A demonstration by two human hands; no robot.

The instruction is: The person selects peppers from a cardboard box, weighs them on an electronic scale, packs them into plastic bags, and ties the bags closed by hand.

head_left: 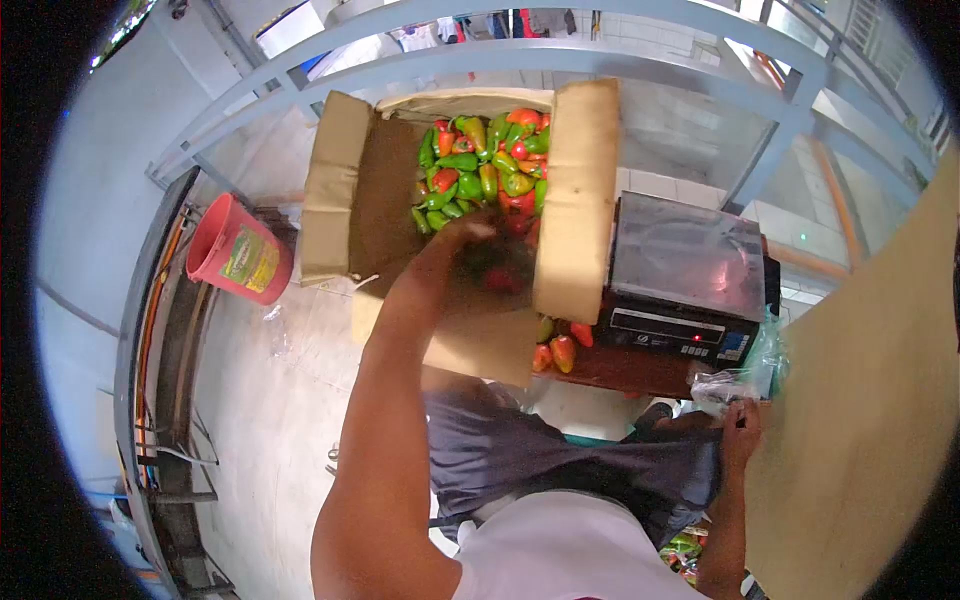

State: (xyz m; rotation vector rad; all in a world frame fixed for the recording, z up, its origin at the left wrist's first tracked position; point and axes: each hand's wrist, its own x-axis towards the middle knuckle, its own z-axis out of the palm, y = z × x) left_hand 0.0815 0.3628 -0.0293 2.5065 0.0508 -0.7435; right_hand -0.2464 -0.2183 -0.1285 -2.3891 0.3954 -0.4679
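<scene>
My left hand (480, 228) reaches down into an open cardboard box (583, 200), at the near edge of a heap of green and red peppers (466, 185). Its fingers are in shadow and blurred, so whether they grasp a pepper is unclear. More red shows dimly in the dark part of the box below that hand. On the right, my right hand (740, 430) is closed at the edge of a clear plastic bag (722, 388), beside the front corner of a digital scale (668, 328).
Loose peppers (563, 353) lie between the box and the scale. A red bucket (215, 250) stands on the left. Grey metal railing (540, 56) runs behind the box, and a tan board (860, 400) rises at right. More bagged peppers (684, 550) sit low beside my lap.
</scene>
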